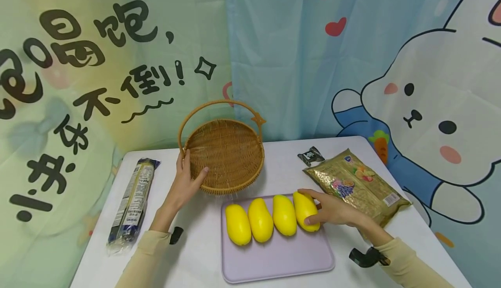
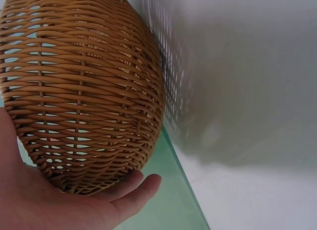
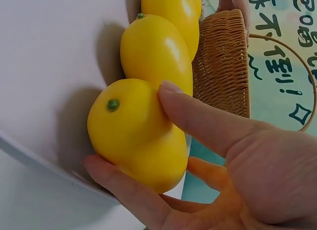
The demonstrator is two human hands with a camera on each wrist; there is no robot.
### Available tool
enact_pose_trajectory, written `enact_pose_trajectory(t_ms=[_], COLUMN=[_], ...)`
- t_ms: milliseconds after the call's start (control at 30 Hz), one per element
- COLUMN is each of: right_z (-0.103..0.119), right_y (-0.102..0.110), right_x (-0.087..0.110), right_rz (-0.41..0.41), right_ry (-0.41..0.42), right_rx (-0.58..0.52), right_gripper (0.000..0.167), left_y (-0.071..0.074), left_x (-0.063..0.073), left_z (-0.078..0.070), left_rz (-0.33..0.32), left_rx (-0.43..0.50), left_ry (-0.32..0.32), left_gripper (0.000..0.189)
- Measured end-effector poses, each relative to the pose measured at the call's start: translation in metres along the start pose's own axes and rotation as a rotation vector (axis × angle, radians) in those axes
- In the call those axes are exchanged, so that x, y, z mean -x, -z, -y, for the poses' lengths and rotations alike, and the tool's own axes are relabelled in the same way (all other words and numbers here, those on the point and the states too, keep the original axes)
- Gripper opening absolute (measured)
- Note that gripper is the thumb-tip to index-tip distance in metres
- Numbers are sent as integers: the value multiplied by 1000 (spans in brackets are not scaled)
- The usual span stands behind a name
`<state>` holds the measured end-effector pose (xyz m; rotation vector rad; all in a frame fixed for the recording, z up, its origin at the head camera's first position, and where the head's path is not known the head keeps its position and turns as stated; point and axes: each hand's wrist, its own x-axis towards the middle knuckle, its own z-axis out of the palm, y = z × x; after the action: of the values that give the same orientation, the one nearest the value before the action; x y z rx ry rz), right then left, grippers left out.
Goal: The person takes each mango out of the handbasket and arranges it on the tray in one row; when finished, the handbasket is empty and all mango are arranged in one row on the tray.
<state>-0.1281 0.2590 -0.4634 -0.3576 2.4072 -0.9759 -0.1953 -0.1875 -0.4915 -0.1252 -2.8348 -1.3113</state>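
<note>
My left hand (image 1: 185,185) holds a brown wicker basket (image 1: 225,155) by its left side, the thumb over the front rim. The basket leans with its mouth facing me and its arched handle up. In the left wrist view its woven outer wall (image 2: 84,91) lies against the palm. My right hand (image 1: 332,208) grips the rightmost yellow mango (image 1: 305,211) between thumb and fingers. Several yellow mangoes stand in a row on a lilac tray (image 1: 278,259). The right wrist view shows the gripped mango (image 3: 133,136) with its green stem end toward the camera.
On the left of the white table (image 1: 192,253) lies a long wrapped packet (image 1: 133,201). A gold snack bag (image 1: 358,188) lies on the right, with a small black wrapped piece (image 1: 311,156) behind it. A printed curtain (image 1: 274,61) hangs behind the table.
</note>
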Motion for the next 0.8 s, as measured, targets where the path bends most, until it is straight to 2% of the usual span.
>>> enact_pose_trajectory(t_ms=[133,533,800], right_z=[1,3,9], right_y=[-2,-2,5], right_x=[1,-3,1], right_rz=[-4,19,18], right_ry=[-10,-30,-80], right_rx=[15,-98,-108], right_gripper=[88,92,94], left_y=[1,7,9], left_x=[0,-1,3], left_z=[0,-2,-7], left_rz=[4,-16,-37], left_rx=[6,19,-18], left_ry=[-5,-20,-29], left_gripper=[98,96,98])
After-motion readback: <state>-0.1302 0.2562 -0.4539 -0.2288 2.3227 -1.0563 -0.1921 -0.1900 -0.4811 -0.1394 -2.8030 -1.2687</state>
